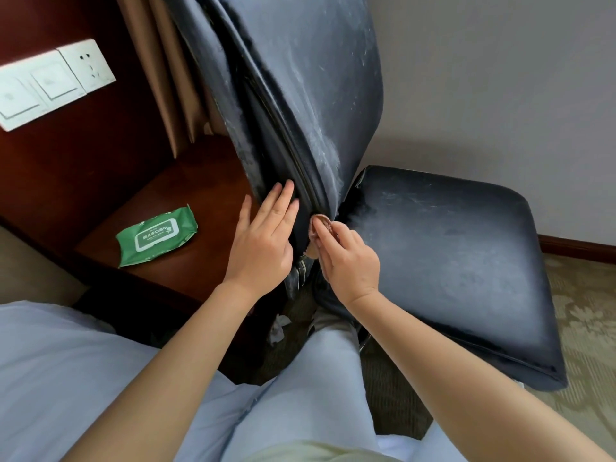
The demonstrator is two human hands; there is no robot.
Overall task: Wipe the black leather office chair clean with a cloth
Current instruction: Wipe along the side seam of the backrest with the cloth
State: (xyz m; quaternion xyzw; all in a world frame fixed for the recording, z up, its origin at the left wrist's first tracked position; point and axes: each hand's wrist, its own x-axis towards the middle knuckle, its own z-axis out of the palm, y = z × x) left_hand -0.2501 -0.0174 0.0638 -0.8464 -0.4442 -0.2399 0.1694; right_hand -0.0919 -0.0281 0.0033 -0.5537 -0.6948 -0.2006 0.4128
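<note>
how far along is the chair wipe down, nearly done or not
Not nearly done. Done: little shows as clean, though a used wipe lies on the floor. In hand: the left hand lies flat against the backrest while the right hand pinches a soiled cloth at the backrest's lower edge. Left: pale dusty streaks cover backrest and seat.

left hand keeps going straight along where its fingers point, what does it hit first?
The left hand lies flat with straight fingers against the side edge of the chair backrest, pointing up along it. Going on, it would probably just slide up that dusty leather edge; nothing else shows in that line, though depth is unclear.
</note>
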